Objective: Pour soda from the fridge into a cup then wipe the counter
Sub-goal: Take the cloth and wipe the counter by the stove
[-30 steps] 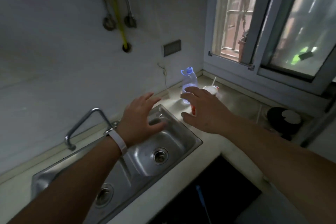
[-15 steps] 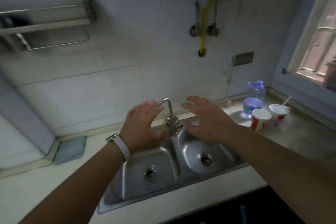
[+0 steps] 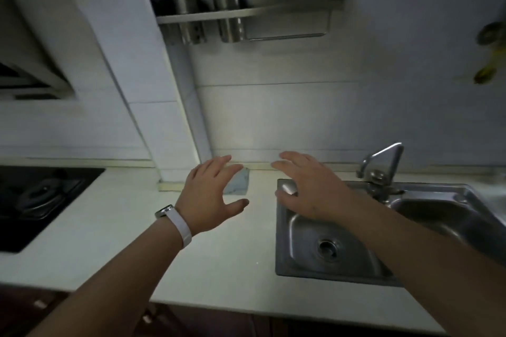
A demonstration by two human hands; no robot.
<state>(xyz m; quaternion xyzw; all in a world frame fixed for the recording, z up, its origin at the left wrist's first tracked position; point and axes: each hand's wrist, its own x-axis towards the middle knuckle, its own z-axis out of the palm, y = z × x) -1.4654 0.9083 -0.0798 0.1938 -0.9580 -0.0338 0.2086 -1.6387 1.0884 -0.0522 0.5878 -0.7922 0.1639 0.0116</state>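
Left hand (image 3: 209, 194) and right hand (image 3: 308, 189), both empty, fingers spread and relaxed, held apart above pale stone counter (image 3: 109, 241). Left wrist wears white-strapped watch (image 3: 175, 223). Grey-blue folded cloth (image 3: 238, 182) lies on counter by wall corner, partly behind left hand's fingers. Right hand hovers over left basin of stainless steel double sink (image 3: 306, 260); chrome faucet (image 3: 383, 163) behind. Black hob (image 3: 41, 200) far left.

Left hand (image 3: 209, 194) over cloth (image 3: 237, 183) (grey), right hand (image 3: 310, 190) above sink (image 3: 306, 268)
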